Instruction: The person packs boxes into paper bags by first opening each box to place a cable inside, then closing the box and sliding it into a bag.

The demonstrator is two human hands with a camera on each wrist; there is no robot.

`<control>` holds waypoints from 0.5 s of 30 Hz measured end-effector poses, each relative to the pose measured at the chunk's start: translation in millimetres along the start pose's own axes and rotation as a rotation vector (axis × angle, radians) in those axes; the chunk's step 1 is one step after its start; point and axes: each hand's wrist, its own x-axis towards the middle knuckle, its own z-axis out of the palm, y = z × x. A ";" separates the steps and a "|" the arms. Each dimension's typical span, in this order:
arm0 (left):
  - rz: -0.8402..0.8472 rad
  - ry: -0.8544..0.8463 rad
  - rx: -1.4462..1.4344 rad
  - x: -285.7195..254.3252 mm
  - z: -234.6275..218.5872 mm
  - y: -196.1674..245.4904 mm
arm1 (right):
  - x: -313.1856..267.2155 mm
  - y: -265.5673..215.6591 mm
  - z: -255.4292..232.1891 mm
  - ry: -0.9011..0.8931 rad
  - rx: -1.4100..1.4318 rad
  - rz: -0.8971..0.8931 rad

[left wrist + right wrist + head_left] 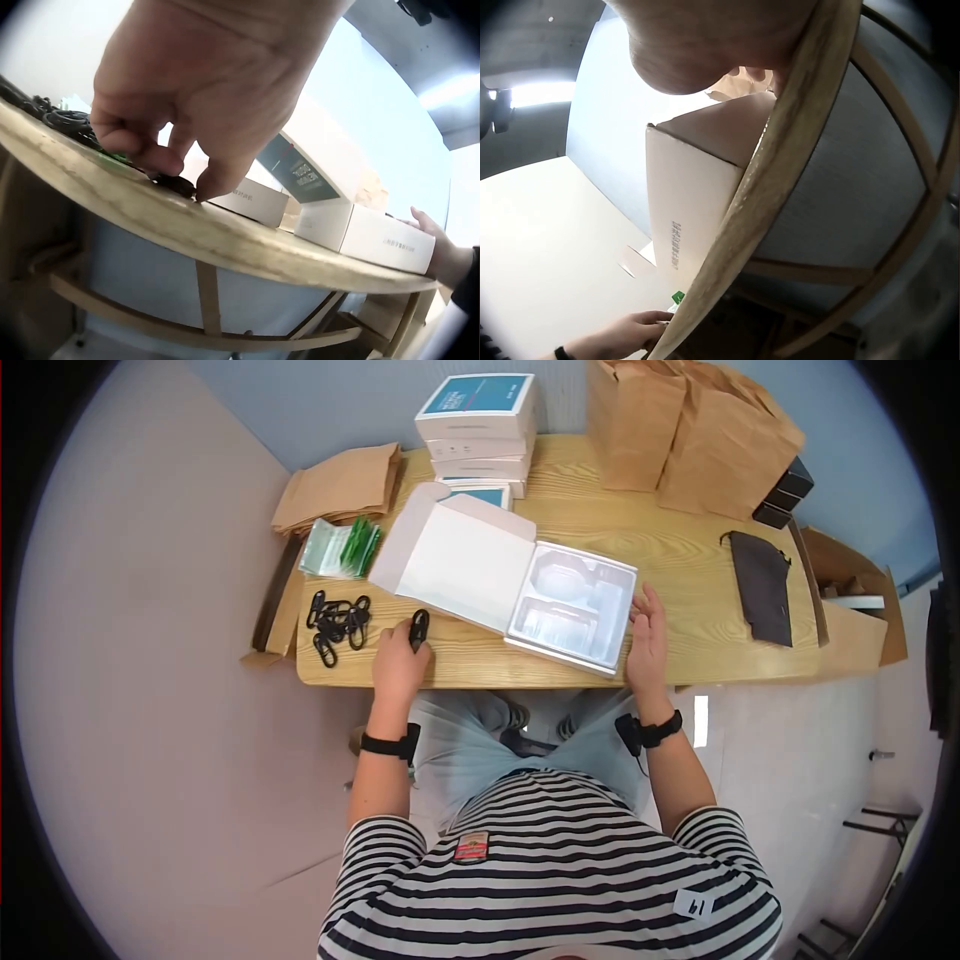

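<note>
A coiled black cable [419, 628] lies by the front edge of the table, and my left hand [400, 662] pinches it between thumb and fingers. The left wrist view shows those fingertips low over the tabletop, with a dark bit of the cable [176, 184] between them. An open white box [571, 656] stands right of it, its lid folded back to the left. Inside sits a clear plastic tray [560, 616] with moulded hollows. My right hand [648, 650] is beside the box's right side, fingers loosely extended and holding nothing.
More coiled black cables [338, 622] lie at the left. Behind them are green-and-clear plastic packets [342, 548] and folded brown paper [340, 488]. Boxes [478, 435] are stacked at the back, near paper bags [690, 440]. A dark drawstring pouch [760, 588] lies at the right.
</note>
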 end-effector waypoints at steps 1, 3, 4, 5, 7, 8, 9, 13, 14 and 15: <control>0.021 0.002 -0.016 -0.1 5.2 -8.0 | -0.2 -0.3 0.2 0.003 0.008 -0.002; 0.052 0.071 -0.048 -2.2 5.0 -8.9 | -0.6 -0.5 -0.9 -0.007 0.028 0.003; -0.001 -0.027 -0.078 -2.1 1.5 -10.8 | -0.8 0.8 -0.9 -0.003 0.010 -0.009; -0.053 -0.125 -0.107 -1.9 -2.0 -10.0 | -0.7 0.6 0.0 0.002 -0.006 -0.020; -0.003 -0.103 -0.149 -10.6 -0.1 -10.0 | -1.0 -1.1 0.2 0.010 0.007 -0.016; 0.043 -0.079 -0.198 -17.2 1.7 -8.9 | -1.2 -3.8 0.0 0.012 0.016 -0.014; 0.054 -0.087 -0.193 -25.6 -1.6 0.3 | -0.9 -6.4 0.1 0.025 0.016 -0.011; 0.208 -0.204 -0.471 -65.6 -11.4 50.1 | -0.9 -11.2 1.5 0.034 0.006 -0.023; 0.272 -0.211 -0.493 -70.1 -8.2 61.3 | -0.4 -11.1 1.2 0.031 -0.018 -0.030; 0.271 -0.212 -0.495 -71.6 -12.5 78.4 | -0.1 -11.0 0.5 0.030 -0.020 -0.030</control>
